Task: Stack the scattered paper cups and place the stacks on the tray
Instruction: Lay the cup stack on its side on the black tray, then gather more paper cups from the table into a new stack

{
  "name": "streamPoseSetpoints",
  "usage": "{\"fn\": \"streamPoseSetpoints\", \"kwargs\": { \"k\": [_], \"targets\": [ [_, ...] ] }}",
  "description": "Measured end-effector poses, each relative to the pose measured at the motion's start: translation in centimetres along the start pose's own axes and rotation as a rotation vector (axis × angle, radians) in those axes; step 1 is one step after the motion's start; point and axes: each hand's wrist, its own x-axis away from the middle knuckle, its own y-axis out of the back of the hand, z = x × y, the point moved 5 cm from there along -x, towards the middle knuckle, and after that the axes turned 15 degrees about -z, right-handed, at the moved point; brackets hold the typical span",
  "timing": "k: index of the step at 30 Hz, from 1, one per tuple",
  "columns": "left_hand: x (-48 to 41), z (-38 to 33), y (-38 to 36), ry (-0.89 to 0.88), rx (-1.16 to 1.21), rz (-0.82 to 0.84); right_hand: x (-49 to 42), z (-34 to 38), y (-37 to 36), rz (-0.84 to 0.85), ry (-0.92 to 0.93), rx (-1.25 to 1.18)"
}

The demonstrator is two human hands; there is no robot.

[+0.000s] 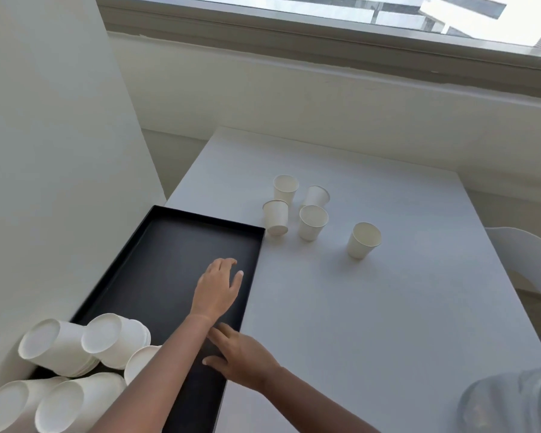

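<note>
A black tray (175,242) lies on the left part of the white table (372,323). Several stacks of white paper cups (107,339) lie bottoms toward me at the tray's near end. Several loose white cups (313,221) stand in a cluster just past the tray's far right corner, and one more cup (364,240) stands apart to their right. My left hand (219,285) hovers over the tray's right half with relaxed fingers and holds nothing. My right hand (241,357) reaches across the tray's right rim, fingers extended, also empty.
A white wall (44,151) runs close along the tray's left side. A window ledge (325,89) sits beyond the table's far edge. A white chair (528,260) stands at the table's right edge.
</note>
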Motion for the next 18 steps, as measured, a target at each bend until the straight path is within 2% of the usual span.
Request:
{"fn": "streamPoseSetpoints", "kwargs": {
  "k": [5,18],
  "targets": [
    [-0.4,-1.3,-0.8,-0.038,0.004,-0.020,0.5,-3.8,5.2,-0.192,-0.040,0.059],
    [-1.3,-5.1,-4.7,-0.136,-0.096,-0.038,1.8,-13.7,17.9,-0.787,-0.423,0.279]
  ]
}}
